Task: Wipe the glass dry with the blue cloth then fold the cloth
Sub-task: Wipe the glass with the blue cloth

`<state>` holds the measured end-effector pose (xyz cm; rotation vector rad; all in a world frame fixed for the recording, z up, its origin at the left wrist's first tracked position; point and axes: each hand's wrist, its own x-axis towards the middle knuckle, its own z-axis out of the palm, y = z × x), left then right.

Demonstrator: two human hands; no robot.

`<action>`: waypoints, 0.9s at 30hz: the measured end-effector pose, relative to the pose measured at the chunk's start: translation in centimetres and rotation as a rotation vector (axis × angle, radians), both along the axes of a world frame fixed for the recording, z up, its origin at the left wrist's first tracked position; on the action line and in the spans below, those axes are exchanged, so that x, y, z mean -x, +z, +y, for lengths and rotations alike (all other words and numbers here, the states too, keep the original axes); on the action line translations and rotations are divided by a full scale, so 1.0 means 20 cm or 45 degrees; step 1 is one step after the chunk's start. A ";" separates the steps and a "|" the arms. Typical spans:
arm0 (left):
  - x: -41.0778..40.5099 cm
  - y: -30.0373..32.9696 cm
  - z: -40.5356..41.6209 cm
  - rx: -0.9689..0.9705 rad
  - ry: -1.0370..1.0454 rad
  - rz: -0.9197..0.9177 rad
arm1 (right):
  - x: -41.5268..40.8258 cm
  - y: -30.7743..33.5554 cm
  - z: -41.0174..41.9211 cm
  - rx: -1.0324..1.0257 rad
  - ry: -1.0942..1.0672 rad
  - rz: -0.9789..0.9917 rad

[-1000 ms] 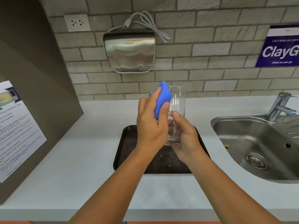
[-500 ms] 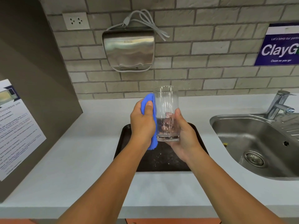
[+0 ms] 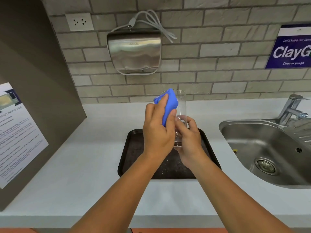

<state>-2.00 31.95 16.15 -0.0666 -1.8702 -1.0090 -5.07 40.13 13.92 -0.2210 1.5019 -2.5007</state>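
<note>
A clear drinking glass (image 3: 181, 105) is held upright in the air above the dark tray (image 3: 133, 148). My right hand (image 3: 189, 140) grips its lower part from the right and below. My left hand (image 3: 157, 130) presses a bunched blue cloth (image 3: 170, 105) against the glass's upper left side, near the rim. The left hand and the cloth hide most of the left wall of the glass.
The dark tray lies on a pale counter (image 3: 75, 174). A steel sink (image 3: 262, 148) with a tap (image 3: 291, 108) is at the right. A brown cabinet side with a paper notice (image 3: 15, 132) stands at the left. A steel hand dryer (image 3: 134, 51) hangs on the brick wall.
My left hand slid the cloth down the glass's left side, then back up to the rim. My right hand kept hold of the glass base.
</note>
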 end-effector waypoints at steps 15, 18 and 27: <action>-0.01 0.00 -0.03 -0.196 -0.067 -0.114 | 0.01 0.02 0.03 0.190 0.275 -0.088; -0.02 -0.02 -0.04 -0.205 -0.081 -0.064 | 0.02 0.00 0.03 0.217 0.340 -0.064; 0.04 -0.03 -0.14 -0.798 -0.067 -0.386 | 0.02 -0.01 0.02 0.158 0.346 0.020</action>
